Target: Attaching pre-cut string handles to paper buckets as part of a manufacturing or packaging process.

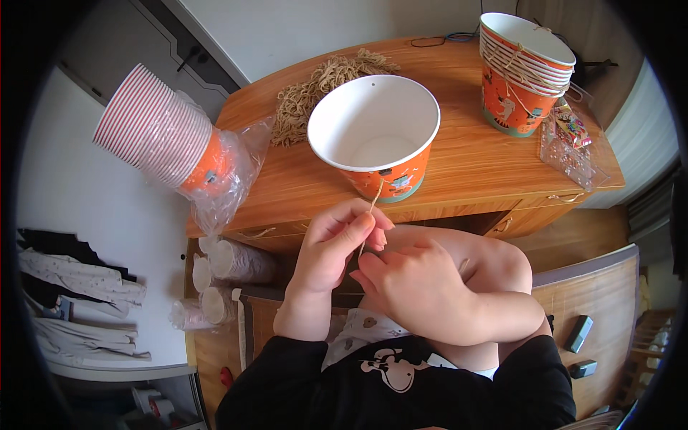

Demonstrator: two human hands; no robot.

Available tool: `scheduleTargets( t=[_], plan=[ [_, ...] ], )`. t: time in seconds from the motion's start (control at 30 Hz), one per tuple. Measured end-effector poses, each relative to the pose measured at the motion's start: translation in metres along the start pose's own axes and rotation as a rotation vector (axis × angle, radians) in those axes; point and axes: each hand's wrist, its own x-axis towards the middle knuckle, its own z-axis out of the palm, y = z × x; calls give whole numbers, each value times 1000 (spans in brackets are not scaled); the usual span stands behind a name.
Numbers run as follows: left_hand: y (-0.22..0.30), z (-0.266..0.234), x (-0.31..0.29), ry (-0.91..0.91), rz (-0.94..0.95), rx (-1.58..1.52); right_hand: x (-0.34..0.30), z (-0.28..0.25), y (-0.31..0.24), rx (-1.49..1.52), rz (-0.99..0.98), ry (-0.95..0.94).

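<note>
An orange paper bucket (412,170) with a white inside stands upright near the desk's front edge. Thin tan twine (378,192) runs from the front of its wall, just below the rim, down to my hands. My left hand (333,244) is closed, pinching the twine between thumb and fingers just in front of the bucket. Lower and to the right, my right hand (423,287) is closed with its fingertips at the twine's lower stretch. Its palm is turned away, so part of its grip is hidden. Behind the bucket lies a loose heap of tan twine (308,100).
Nested orange buckets (519,89) with twine handles stand at the desk's (459,115) right. A bagged stack of striped-rim buckets (154,132) leans at the left. Clear plastic packaging (570,154) lies at the right edge. More wrapped stacks (240,261) sit below left.
</note>
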Motion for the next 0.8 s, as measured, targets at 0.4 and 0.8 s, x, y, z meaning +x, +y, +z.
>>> scheduleTargets(
  t=[0.4, 0.8],
  plan=[
    [-7, 2, 4, -72, -20, -69, 34, -41, 58, 638, -90, 456],
    [-11, 11, 3, 88, 148, 235, 31, -38, 66, 448, -214, 371]
  ],
)
